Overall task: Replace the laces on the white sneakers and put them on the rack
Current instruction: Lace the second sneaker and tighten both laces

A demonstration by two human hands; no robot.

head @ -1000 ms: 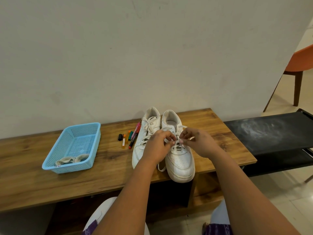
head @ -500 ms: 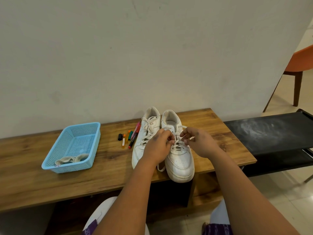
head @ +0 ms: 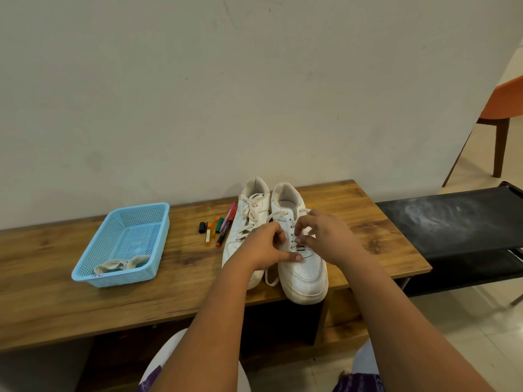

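Two white sneakers stand side by side on the wooden bench (head: 85,295), toes toward me. The left sneaker (head: 249,216) is laced. The right sneaker (head: 304,270) has its white lace (head: 278,216) partly loose, with one end hanging over the toe's left side. My left hand (head: 266,246) rests on that shoe's tongue, its thumb pressed flat and its fingers curled at the lace. My right hand (head: 325,236) pinches the lace at the lower eyelets. The black shoe rack (head: 458,222) stands right of the bench.
A light blue plastic basket (head: 99,250) holding rolled cream laces (head: 121,264) sits at the bench's left. Several coloured markers (head: 220,227) lie beside the left sneaker. An orange chair (head: 506,103) stands at the far right, on the tiled floor.
Both hands have shifted slightly down the right sneaker's lacing; the left thumb now lies stretched across the tongue. The sneakers have not moved.
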